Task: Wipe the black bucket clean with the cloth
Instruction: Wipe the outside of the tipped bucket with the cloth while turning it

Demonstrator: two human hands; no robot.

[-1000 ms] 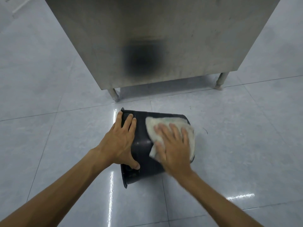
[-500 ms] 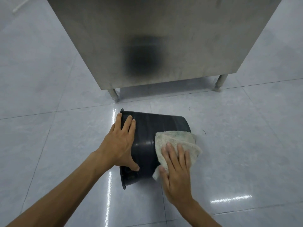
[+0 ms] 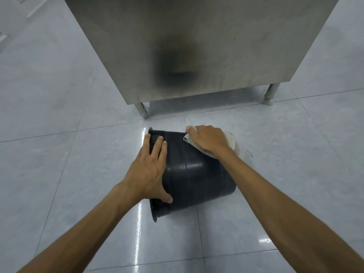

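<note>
The black bucket [image 3: 197, 176] lies on its side on the tiled floor, its rim to the left and its base to the right. My left hand [image 3: 150, 168] rests flat on the bucket's wall near the rim, fingers spread, thumb on the near side. My right hand [image 3: 206, 139] presses a white cloth [image 3: 232, 141] against the far right part of the bucket, near its base. Most of the cloth is hidden under that hand; one end sticks out to the right.
A stainless steel cabinet [image 3: 197, 46] on short legs [image 3: 142, 110] stands just beyond the bucket. Glossy grey floor tiles [image 3: 59, 174] surround the bucket on all sides. A small dark speck [image 3: 250, 153] lies on the floor to the right.
My right hand has carried the cloth from the near right side of the bucket up and over to its far right side. The left hand has stayed on the rim end.
</note>
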